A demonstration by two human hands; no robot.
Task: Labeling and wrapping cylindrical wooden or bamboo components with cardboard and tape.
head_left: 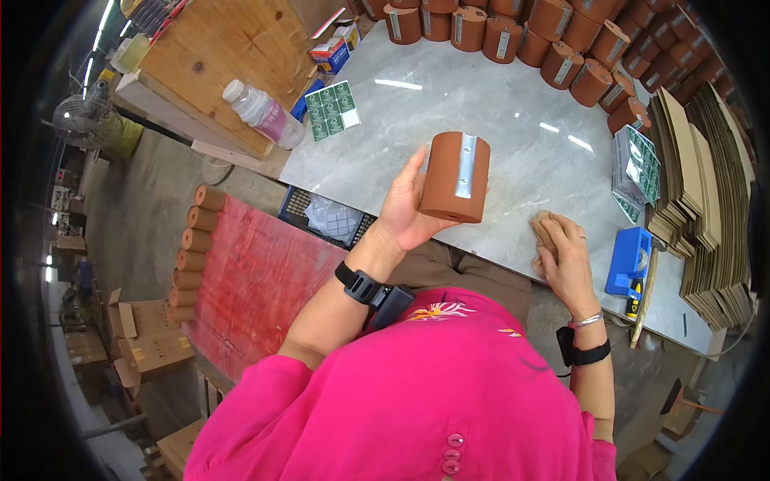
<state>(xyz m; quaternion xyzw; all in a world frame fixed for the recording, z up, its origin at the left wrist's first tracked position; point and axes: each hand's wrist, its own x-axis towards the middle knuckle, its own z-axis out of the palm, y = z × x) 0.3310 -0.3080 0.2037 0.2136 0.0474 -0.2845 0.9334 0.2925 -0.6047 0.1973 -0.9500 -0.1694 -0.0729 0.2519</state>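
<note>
Above the table's near edge, my left hand (401, 210) grips a reddish-brown cylinder (445, 180), its fingers behind it and its palm under the lower left side. A shiny metal strip (466, 164) with small holes runs lengthwise down the cylinder, and a small hole shows in its lower end. To the right, my right hand (564, 252) rests low on the grey marbled tabletop (377, 120). Its fingers are curled in together, and whatever may lie under them is hidden. Similar cylinders with metal strips (501, 42) stand in stacked rows along the far side.
Green sticker sheets (333, 110) lie at the left, beside a bottle (265, 114) and a wooden box (224, 64). Flat cardboard (714, 184) and a blue tape dispenser (628, 260) are at the right. A red board (261, 276) with a row of cylinders (191, 261) sits lower left.
</note>
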